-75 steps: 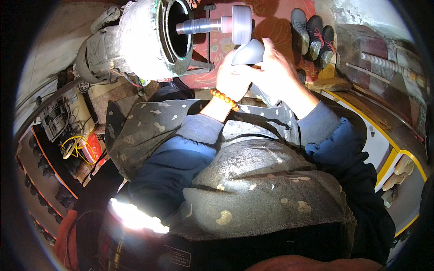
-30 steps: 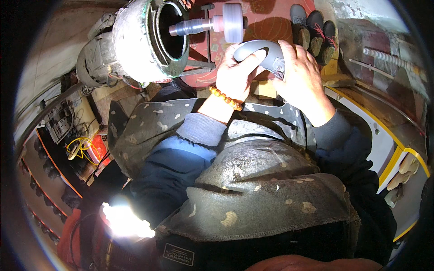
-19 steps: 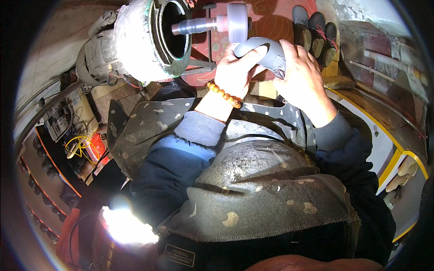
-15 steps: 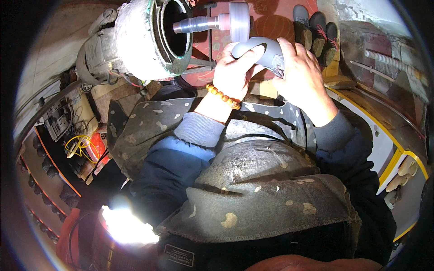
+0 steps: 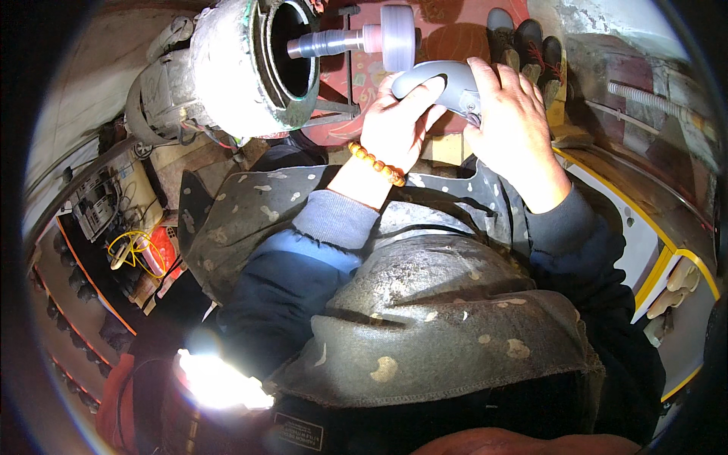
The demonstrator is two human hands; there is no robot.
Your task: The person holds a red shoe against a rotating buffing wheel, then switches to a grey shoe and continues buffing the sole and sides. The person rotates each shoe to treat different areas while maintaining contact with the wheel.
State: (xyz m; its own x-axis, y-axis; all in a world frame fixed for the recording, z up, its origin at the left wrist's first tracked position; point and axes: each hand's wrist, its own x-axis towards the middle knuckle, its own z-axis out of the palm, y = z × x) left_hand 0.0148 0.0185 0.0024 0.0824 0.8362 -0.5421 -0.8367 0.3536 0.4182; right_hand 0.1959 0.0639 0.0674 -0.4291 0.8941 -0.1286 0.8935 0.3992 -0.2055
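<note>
Together, the left hand and right hand grip a grey shoe just this side of a blurred wheel, forearms angled inward; beyond spreads a red patterned floor covering, dark shoes lined up near the wall.

Yellow cable — ribbed pale hose

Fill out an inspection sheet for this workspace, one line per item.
Surface: patterned red floor covering beyond the hands.
Things in work: grey shoe beside a motion-blurred wheel; contact cannot be told.
Clutter: three shoes in a row, upper right.
Hands: left hand and right hand both hold the grey shoe.
Cables: yellow cable in loose loops, left.
Surroundings: large pale machine housing upper left; corrugated hose at right.
</note>
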